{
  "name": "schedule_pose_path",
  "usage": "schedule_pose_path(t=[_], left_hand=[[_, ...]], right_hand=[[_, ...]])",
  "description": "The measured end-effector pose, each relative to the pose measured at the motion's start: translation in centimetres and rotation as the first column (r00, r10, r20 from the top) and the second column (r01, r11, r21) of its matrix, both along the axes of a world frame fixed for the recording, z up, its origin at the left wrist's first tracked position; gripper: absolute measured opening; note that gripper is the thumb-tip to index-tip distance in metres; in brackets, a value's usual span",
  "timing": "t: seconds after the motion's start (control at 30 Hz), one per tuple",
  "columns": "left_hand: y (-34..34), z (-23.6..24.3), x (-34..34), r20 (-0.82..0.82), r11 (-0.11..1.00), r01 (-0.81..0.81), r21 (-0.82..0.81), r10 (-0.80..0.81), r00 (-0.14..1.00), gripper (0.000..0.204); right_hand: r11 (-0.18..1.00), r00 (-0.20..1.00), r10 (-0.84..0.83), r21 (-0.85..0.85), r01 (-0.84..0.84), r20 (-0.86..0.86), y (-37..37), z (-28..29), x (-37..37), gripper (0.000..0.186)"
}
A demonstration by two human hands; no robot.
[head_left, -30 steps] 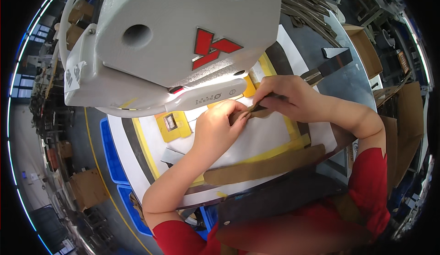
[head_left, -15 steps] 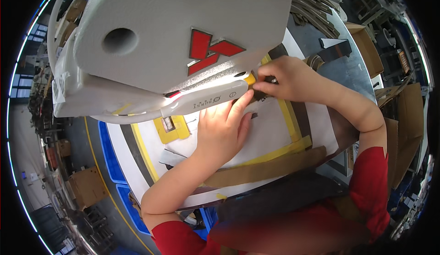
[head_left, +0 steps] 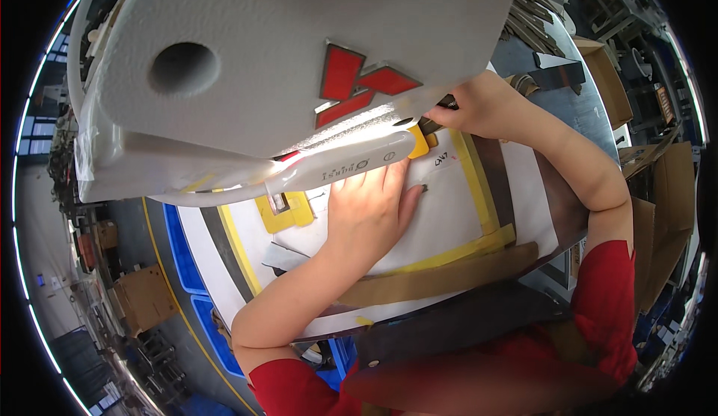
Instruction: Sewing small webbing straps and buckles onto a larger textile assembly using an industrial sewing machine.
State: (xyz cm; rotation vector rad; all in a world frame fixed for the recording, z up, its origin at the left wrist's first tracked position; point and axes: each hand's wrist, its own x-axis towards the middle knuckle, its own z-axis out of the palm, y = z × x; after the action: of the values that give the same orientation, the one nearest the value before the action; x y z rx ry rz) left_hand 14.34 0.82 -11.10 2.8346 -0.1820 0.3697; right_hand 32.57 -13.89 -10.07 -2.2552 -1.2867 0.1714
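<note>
My left hand (head_left: 366, 214) lies with fingers stretched on the white work surface (head_left: 434, 229), fingertips partly hidden below a light bar (head_left: 336, 161) on the big white machine head (head_left: 254, 57). My right hand (head_left: 479, 105) is higher and to the right, pinching a dark brown strip (head_left: 449, 102) beside a yellow machine part (head_left: 419, 144). A yellow plate (head_left: 299, 214) with a metal piece sits left of my left hand. A long brown strip (head_left: 396, 285) lies across the front edge, near my left forearm.
Stacked strips (head_left: 535, 23) and an angled dark piece (head_left: 557, 75) lie at the back right. Cardboard boxes (head_left: 666, 236) stand right of the table, blue bins (head_left: 183, 259) at its left, and another box (head_left: 142, 296) on the floor.
My hands have parted: the right moved up and away toward the back with the strip, while the left let go and spread its fingers under the light bar.
</note>
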Motion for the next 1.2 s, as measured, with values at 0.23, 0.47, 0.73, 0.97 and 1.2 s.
schedule_pose_path(t=[0.23, 0.47, 0.73, 0.97, 1.2], left_hand=[[0.2, 0.1, 0.4, -0.041, 1.000, -0.027, -0.014, 0.027, 0.999, 0.063], [0.9, 0.2, 0.7, -0.063, 0.999, -0.013, -0.031, 0.011, 0.998, 0.055], [1.1, 0.1, 0.5, -0.041, 0.991, -0.061, -0.123, 0.056, 0.998, 0.061], [1.0, 0.3, 0.5, -0.030, 0.985, -0.050, -0.163, 0.046, 0.998, 0.060], [0.8, 0.4, 0.6, -0.003, 0.995, -0.015, -0.094, 0.015, 1.000, 0.058]], right_hand=[[0.996, 0.957, -0.025, 0.087, 0.000, 0.290, -0.5, 0.6, -0.3, 0.020], [0.983, 0.897, 0.058, 0.184, 0.026, -0.439, 0.1, 2.7, -0.8, 0.010], [1.000, 0.914, 0.016, 0.014, -0.012, -0.404, 0.2, 2.1, -0.5, 0.012], [0.974, 0.884, 0.067, 0.224, 0.043, -0.463, 0.6, 1.5, -0.3, 0.016], [0.986, 0.971, 0.044, 0.164, -0.005, -0.235, 1.2, 0.1, -1.1, 0.015]])
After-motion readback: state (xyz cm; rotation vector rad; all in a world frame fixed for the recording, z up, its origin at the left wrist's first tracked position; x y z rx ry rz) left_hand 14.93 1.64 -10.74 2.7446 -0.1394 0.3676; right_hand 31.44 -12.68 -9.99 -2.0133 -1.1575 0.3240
